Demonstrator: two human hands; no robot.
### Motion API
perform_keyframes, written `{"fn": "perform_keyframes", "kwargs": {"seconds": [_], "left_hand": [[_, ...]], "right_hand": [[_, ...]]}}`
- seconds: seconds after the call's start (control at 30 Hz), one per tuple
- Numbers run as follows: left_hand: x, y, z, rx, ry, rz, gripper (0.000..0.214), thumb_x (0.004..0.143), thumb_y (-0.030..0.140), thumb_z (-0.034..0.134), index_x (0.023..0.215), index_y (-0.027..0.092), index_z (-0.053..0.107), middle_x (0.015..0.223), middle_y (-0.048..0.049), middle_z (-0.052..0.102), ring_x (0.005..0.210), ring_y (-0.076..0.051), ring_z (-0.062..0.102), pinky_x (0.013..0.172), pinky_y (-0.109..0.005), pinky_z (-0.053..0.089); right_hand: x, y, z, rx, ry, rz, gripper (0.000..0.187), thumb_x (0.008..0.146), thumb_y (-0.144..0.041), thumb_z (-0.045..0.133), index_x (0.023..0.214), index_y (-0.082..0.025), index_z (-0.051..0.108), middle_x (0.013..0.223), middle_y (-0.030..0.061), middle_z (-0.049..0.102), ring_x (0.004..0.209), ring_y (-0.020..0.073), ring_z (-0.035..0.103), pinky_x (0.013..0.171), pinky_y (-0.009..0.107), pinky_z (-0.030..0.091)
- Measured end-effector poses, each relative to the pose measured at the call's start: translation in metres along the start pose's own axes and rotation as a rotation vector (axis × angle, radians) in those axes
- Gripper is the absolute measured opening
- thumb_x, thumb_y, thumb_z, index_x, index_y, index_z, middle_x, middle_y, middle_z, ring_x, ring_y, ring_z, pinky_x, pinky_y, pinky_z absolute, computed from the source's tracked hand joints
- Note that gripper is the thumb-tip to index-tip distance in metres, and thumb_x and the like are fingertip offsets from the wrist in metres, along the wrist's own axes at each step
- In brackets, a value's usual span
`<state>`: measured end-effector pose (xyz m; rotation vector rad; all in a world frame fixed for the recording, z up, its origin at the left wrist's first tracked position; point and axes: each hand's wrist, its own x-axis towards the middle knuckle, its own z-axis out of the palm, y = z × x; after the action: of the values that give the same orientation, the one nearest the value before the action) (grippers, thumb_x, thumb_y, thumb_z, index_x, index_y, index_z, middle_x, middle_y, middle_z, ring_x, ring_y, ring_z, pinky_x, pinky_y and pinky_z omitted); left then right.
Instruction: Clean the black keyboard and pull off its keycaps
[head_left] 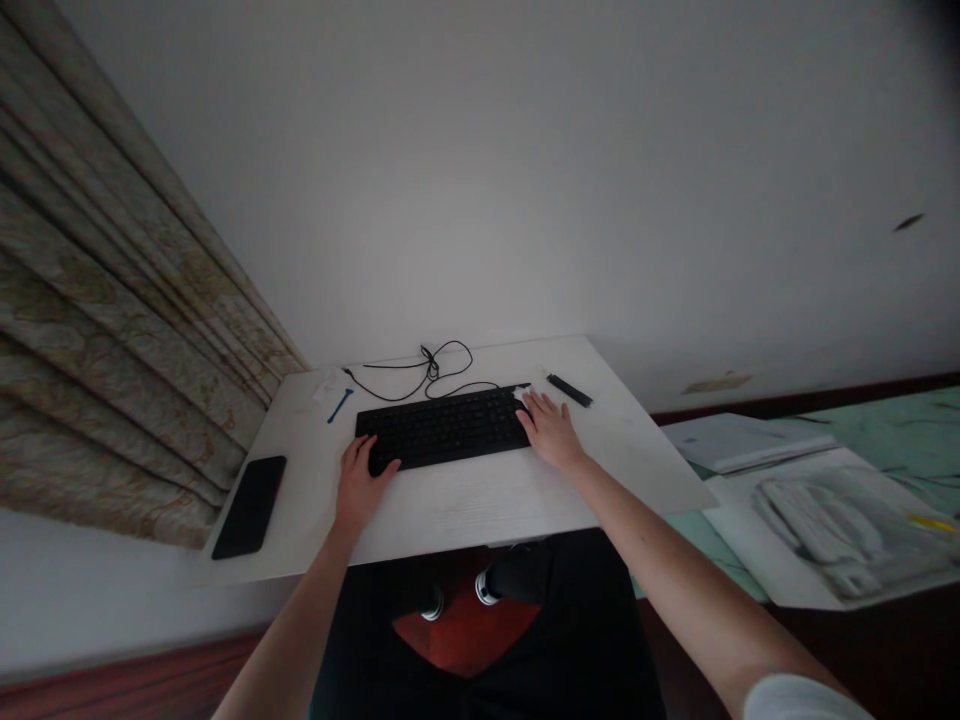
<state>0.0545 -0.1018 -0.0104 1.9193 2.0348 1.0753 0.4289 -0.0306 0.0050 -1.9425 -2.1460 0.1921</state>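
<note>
Your left hand [361, 485] grips the black keyboard [442, 430] by its left end on the white counter [480, 505]; your right hand [553, 432] holds a white tissue [520, 395] against the keyboard's right end.

Legible text: none. Keyboard [442, 430]: legends on the keycaps too small and dark to resolve. Black flat device [250, 508]: face dark, nothing readable. Dark strip [570, 390]: any marking unresolved at this size. Pale papers [739, 440], far right: blurred, any print unreadable.
</note>
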Motion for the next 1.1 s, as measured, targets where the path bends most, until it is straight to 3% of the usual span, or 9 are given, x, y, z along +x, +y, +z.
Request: {"fn": "perform_keyframes", "kwargs": {"seconds": [0.07, 0.23, 0.33, 0.63, 0.7, 0.93, 1.1], "left_hand": [[0.0, 0.0, 0.0, -0.009, 0.009, -0.002, 0.057, 0.084, 0.048, 0.067, 0.134, 0.022, 0.057, 0.14, -0.0127, 0.054, 0.135, -0.031, 0.048, 0.118, -0.052, 0.038], [0.001, -0.001, 0.002, -0.008, 0.002, -0.003, 0.058, 0.084, 0.047, 0.068, 0.135, 0.021, 0.057, 0.141, -0.0131, 0.053, 0.136, -0.031, 0.047, 0.118, -0.052, 0.038], [0.001, -0.001, 0.003, -0.005, 0.003, -0.003, 0.058, 0.084, 0.047, 0.068, 0.135, 0.021, 0.057, 0.141, -0.0132, 0.053, 0.136, -0.031, 0.046, 0.118, -0.051, 0.038], [0.001, -0.001, 0.0, -0.005, -0.008, -0.006, 0.059, 0.085, 0.048, 0.067, 0.136, 0.02, 0.057, 0.141, -0.0134, 0.053, 0.135, -0.031, 0.047, 0.118, -0.051, 0.038], [0.001, -0.001, 0.0, -0.008, -0.006, -0.006, 0.059, 0.085, 0.048, 0.067, 0.136, 0.02, 0.056, 0.141, -0.0134, 0.052, 0.135, -0.031, 0.047, 0.118, -0.051, 0.038], [0.0, -0.002, 0.003, -0.039, 0.001, -0.019, 0.059, 0.084, 0.046, 0.07, 0.136, 0.023, 0.056, 0.142, -0.0122, 0.051, 0.137, -0.031, 0.046, 0.118, -0.052, 0.037], [0.001, -0.001, 0.003, -0.071, 0.015, -0.034, 0.059, 0.083, 0.044, 0.071, 0.136, 0.023, 0.055, 0.144, -0.0118, 0.048, 0.138, -0.03, 0.045, 0.12, -0.05, 0.036]], "right_hand": [[-0.007, 0.003, 0.0, 0.0, -0.007, -0.019, 0.065, 0.104, -0.049, 0.015, 0.154, -0.015, 0.04, 0.161, 0.0138, 0.036, 0.151, 0.0311, 0.025, 0.119, 0.06, 0.017], [-0.061, 0.023, 0.014, -0.007, 0.01, -0.106, 0.066, 0.104, -0.051, 0.018, 0.153, -0.015, 0.042, 0.161, 0.0132, 0.036, 0.151, 0.0305, 0.025, 0.12, 0.058, 0.018], [-0.076, 0.028, 0.019, -0.012, 0.027, -0.114, 0.065, 0.103, -0.05, 0.019, 0.153, -0.015, 0.042, 0.161, 0.0129, 0.037, 0.151, 0.0305, 0.026, 0.12, 0.057, 0.018], [-0.002, 0.003, 0.003, 0.018, 0.016, -0.021, 0.067, 0.104, -0.05, 0.015, 0.154, -0.013, 0.04, 0.161, 0.0147, 0.035, 0.151, 0.032, 0.026, 0.119, 0.058, 0.021], [-0.005, 0.003, 0.004, 0.021, 0.016, -0.036, 0.068, 0.104, -0.05, 0.015, 0.154, -0.012, 0.04, 0.161, 0.0156, 0.035, 0.151, 0.0318, 0.026, 0.119, 0.056, 0.022], [-0.059, -0.001, 0.018, -0.016, 0.019, -0.192, 0.065, 0.103, -0.051, 0.023, 0.154, -0.014, 0.041, 0.162, 0.0137, 0.035, 0.153, 0.0299, 0.02, 0.121, 0.056, 0.015], [-0.042, -0.045, 0.018, 0.001, -0.018, -0.239, 0.065, 0.104, -0.051, 0.019, 0.154, -0.014, 0.04, 0.161, 0.0119, 0.036, 0.153, 0.0284, 0.019, 0.122, 0.059, 0.01]]}}
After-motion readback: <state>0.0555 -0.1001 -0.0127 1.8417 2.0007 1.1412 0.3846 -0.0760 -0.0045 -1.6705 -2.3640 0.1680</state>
